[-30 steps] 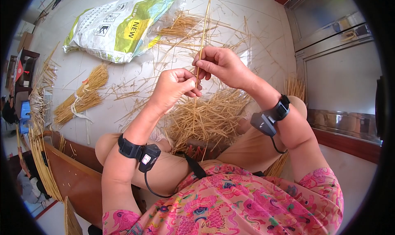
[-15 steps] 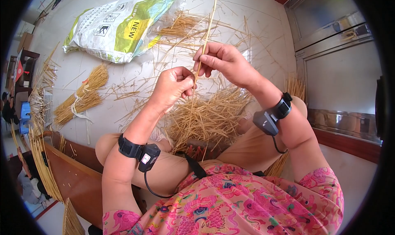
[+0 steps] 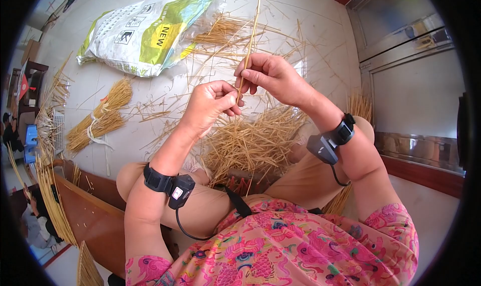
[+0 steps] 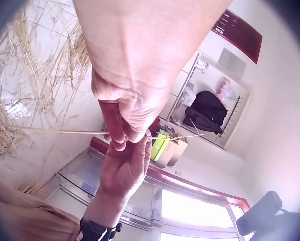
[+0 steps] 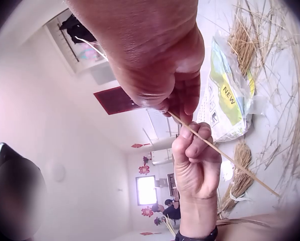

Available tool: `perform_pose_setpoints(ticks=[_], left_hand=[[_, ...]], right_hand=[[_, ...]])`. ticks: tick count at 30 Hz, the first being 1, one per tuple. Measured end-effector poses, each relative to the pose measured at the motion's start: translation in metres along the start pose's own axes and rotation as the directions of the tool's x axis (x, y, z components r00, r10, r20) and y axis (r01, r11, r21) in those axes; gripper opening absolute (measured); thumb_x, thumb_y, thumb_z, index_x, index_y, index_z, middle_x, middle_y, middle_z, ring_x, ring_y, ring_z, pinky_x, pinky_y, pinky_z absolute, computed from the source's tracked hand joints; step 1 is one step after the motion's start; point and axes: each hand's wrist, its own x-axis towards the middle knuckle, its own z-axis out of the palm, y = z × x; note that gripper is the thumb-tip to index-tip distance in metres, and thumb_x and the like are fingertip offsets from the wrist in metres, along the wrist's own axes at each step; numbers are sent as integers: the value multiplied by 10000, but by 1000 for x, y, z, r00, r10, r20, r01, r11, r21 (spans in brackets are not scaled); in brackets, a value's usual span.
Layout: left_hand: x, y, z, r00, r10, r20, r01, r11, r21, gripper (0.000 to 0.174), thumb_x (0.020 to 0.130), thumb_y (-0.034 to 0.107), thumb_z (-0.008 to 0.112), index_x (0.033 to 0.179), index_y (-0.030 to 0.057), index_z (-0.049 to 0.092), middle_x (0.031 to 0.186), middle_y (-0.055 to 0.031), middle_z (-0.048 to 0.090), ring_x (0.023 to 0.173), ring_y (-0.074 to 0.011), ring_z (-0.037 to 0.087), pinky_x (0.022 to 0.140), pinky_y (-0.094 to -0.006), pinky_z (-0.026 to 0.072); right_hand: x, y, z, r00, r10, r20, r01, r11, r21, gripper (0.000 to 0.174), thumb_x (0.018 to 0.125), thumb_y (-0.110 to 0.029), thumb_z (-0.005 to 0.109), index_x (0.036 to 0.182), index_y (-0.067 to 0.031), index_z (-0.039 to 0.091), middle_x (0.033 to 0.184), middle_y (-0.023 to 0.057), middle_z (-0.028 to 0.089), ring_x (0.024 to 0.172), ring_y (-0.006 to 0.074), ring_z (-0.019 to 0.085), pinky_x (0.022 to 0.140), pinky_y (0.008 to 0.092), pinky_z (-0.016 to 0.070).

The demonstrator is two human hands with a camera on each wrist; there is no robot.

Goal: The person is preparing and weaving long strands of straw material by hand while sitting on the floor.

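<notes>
Upright between my two hands runs a thin straw stalk (image 3: 254, 28), its upper length reaching past the top of the head view. My right hand (image 3: 273, 78) pinches it between thumb and forefinger. Just below, the left hand (image 3: 213, 103) holds the stalk between thumb and curled fingers. The two hands' fingertips lie close together, as the left wrist view also shows. On the right wrist side, the stalk (image 5: 240, 165) continues past the left hand (image 5: 197, 170). Beneath the hands lies a heap of loose straw (image 3: 250, 146).
A white and green plastic sack (image 3: 135, 35) lies on the floor, with more straw (image 3: 223, 30) by its mouth. Tied straw bundles (image 3: 100, 118) are at the left. A brown wooden board (image 3: 90, 211) stands beside the left knee, and metal-framed doors (image 3: 416, 85) at the right.
The right hand has shifted slightly up, and the stalk's top leans a little further right than a second ago. The left fingers curled in more tightly, then loosened slightly.
</notes>
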Motion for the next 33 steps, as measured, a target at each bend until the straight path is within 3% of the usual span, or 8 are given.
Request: perform_pose_setpoints(ticks=[5,9,11,15,20,23,33], left_hand=[[1,-2,-1,998,-30,-49,33,998,58,95,857,92,573,880,1,587,780,-73,638,577,-61,533,511,-180,403],[1,1,0,992,-83,-98,93,990,103,105,866,99,572,887,-3,586,773,-75,636,528,-44,484,467,-172,366],[0,3,0,993,-95,-67,98,995,31,109,871,103,572,889,-3,589,773,-78,637,509,-37,471,445,-167,347],[-4,9,-1,993,-85,82,94,989,-111,117,877,112,578,894,-3,595,774,-83,640,480,-27,449,414,-163,322],[-3,5,1,995,-58,76,63,996,-68,116,873,122,589,899,9,598,775,-80,643,514,-37,504,449,-155,381],[-3,5,2,997,-59,54,61,998,-30,111,872,123,592,901,16,599,776,-77,644,544,-44,540,477,-153,414],[-4,5,0,993,-78,86,88,989,-119,121,874,150,588,906,33,595,792,-82,651,569,-43,567,505,-147,436]], right_hand=[[0,1,3,1000,-22,15,22,1000,0,133,942,-118,502,966,-8,572,839,30,631,741,75,576,668,224,484],[0,0,0,995,-84,54,77,991,113,144,947,-113,484,1006,-9,565,865,33,632,765,76,571,688,228,484],[-1,-7,-3,993,-81,82,65,981,181,155,950,-110,474,1032,-9,559,881,35,633,773,78,569,696,229,485],[-1,-6,-7,997,-61,39,56,991,124,170,951,-111,471,1061,-8,550,896,40,632,776,83,570,695,231,485],[-1,-2,-5,998,-58,28,54,991,121,180,957,-159,482,1046,-19,553,879,31,626,753,75,560,672,223,464],[-1,-2,-5,1000,-6,-29,5,1000,-30,181,953,-164,496,1031,-15,561,839,29,628,739,73,580,637,218,468],[0,-1,-3,1000,18,-24,-17,998,55,160,942,-135,508,975,10,568,809,37,631,722,85,600,623,224,496]])
